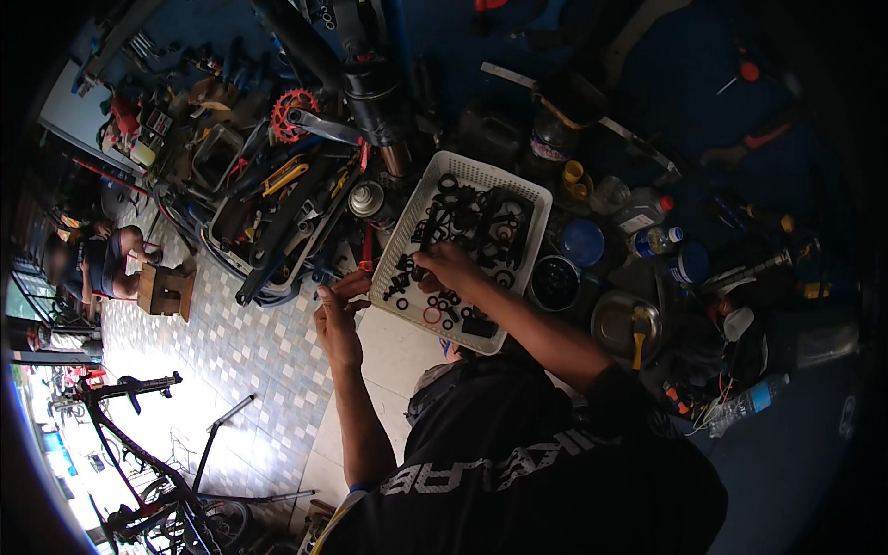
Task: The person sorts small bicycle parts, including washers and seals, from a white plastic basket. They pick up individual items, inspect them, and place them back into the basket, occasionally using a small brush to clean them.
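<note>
A white perforated plastic basket stands in front of me, filled with loose black rings, seals and small fittings. Among them lies a red ring. My right hand reaches over the basket, its fingers bent down into the black parts on the left side; whatever they pinch is hidden. Just outside the basket's left rim is my left hand, raised with thumb and fingers drawn together. Anything between them is too small to make out. Close above its fingertips rises a red handle.
Left of the basket stand a spray can and a crate of bicycle parts. A red chainring with crank hangs above. Bottles, a blue lid and a metal tray with a brush crowd the right. A person sits far left.
</note>
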The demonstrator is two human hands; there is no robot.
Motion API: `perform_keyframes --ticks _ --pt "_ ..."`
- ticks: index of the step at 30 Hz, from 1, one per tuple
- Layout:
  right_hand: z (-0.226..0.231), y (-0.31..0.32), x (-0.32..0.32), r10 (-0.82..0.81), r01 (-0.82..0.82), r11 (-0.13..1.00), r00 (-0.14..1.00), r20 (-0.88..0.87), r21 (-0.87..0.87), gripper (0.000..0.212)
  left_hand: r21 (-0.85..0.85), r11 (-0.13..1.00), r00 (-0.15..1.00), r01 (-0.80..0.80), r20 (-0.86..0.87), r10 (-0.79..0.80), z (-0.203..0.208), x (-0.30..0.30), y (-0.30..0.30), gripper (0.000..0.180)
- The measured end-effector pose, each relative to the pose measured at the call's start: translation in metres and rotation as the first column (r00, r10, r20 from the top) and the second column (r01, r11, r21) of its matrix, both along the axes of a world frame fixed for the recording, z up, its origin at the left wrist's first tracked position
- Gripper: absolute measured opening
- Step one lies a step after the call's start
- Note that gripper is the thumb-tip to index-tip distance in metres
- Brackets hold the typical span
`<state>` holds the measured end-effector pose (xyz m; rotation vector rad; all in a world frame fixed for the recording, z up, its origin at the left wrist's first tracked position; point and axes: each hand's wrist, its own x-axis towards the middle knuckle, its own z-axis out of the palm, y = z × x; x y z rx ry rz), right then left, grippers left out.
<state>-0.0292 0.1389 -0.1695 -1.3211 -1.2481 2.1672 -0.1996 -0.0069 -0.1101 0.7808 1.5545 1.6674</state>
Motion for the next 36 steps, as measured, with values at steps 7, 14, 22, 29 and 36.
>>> perform_keyframes --ticks 7,14,22,29,36 --pt "-0.006 0.022 -0.018 -0.043 0.024 0.983 0.994 0.105 0.181 0.031 0.016 0.996 0.996 0.083 -0.018 -0.082 0.005 0.010 0.005 0.056" --pt "0.012 0.030 0.016 0.040 -0.277 0.695 0.936 0.349 0.664 0.028 -0.025 0.994 0.989 0.102 -0.104 -0.104 0.009 0.018 0.012 0.045" --pt "0.047 -0.018 0.068 -0.060 -0.806 0.354 0.488 0.871 0.475 0.020 -0.017 0.974 0.949 0.225 -0.223 -0.223 0.008 0.037 0.026 0.032" --pt "0.032 -0.020 0.060 -0.080 -0.763 0.369 0.543 0.836 0.531 0.014 -0.245 0.893 0.829 0.378 -0.339 -0.444 0.005 0.072 0.053 0.023" --pt "0.046 -0.027 0.068 -0.134 -0.587 0.524 0.658 0.741 0.617 0.019 -0.156 0.969 0.901 0.193 -0.363 -0.238 -0.015 0.083 0.063 0.026"
